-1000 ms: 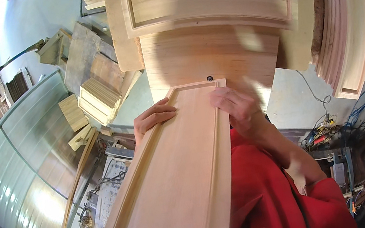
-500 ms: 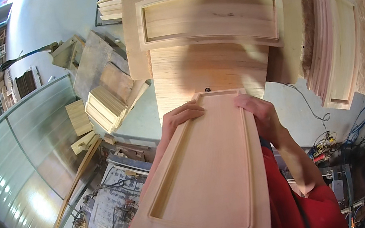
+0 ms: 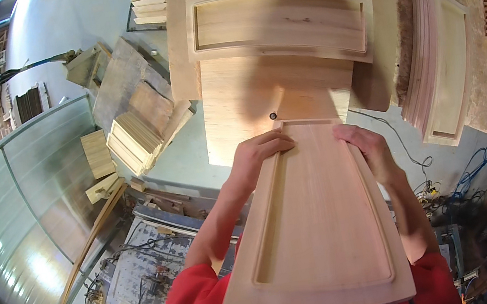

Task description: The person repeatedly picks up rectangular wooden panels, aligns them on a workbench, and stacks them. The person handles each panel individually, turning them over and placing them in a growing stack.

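Between my two hands I hold a pale framed wooden panel (image 3: 323, 216), with a grooved raised border, stretching from my chest to the work table. My left hand (image 3: 264, 151) grips its left edge near the far end, fingers over the border. On the opposite edge my right hand (image 3: 364, 140) is closed, its thumb side on the border. The panel's far end lies at the near edge of a plywood board (image 3: 227, 112), just beside a small dark round pin (image 3: 273, 116). Beyond, a second framed panel (image 3: 279, 19) rests crosswise on the table.
A stack of similar panels (image 3: 437, 66) stands at the right. To the left, more small panels (image 3: 134, 142) lean on a low support near a translucent sheet barrier (image 3: 38, 207). A machine (image 3: 146, 267) sits at lower left. Cables (image 3: 483, 162) lie on the floor at right.
The held panel and both my hands have shifted to the right, and the panel's near end has swung right. My left forearm now shows more. The view has shifted slightly too.
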A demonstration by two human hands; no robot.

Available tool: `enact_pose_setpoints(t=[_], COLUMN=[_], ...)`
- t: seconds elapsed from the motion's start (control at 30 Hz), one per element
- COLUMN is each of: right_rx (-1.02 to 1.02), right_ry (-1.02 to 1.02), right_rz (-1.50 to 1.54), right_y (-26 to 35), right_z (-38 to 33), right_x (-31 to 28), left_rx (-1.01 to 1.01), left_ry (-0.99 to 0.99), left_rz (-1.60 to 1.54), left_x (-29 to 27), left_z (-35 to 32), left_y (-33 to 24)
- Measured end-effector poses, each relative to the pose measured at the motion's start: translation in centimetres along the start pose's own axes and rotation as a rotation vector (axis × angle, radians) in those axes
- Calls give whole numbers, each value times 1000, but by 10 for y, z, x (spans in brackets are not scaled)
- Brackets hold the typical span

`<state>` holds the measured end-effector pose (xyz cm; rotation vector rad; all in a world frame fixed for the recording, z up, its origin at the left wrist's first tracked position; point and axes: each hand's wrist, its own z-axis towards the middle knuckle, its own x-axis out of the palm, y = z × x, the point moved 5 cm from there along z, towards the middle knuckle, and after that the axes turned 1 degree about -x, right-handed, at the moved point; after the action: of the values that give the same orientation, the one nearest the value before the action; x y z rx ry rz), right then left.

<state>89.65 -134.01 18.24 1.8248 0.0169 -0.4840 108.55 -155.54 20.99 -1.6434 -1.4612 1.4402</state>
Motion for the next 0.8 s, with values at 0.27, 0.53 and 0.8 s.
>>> enact_pose_setpoints(t=[0.27, 0.53, 0.8], right_rx=[37, 62, 357], right_ry=[179, -103, -311], right_rz=[247, -45, 107], right_y=[81, -29, -104], right_z=[-78, -126, -213], right_x=[-122, -58, -94], left_rx=[152, 178, 226], left_ry=[20, 201, 102], left_rz=[637, 751, 791], left_x=[-57, 33, 105], left_z=[-76, -32, 12], left_y=[-18, -25, -38])
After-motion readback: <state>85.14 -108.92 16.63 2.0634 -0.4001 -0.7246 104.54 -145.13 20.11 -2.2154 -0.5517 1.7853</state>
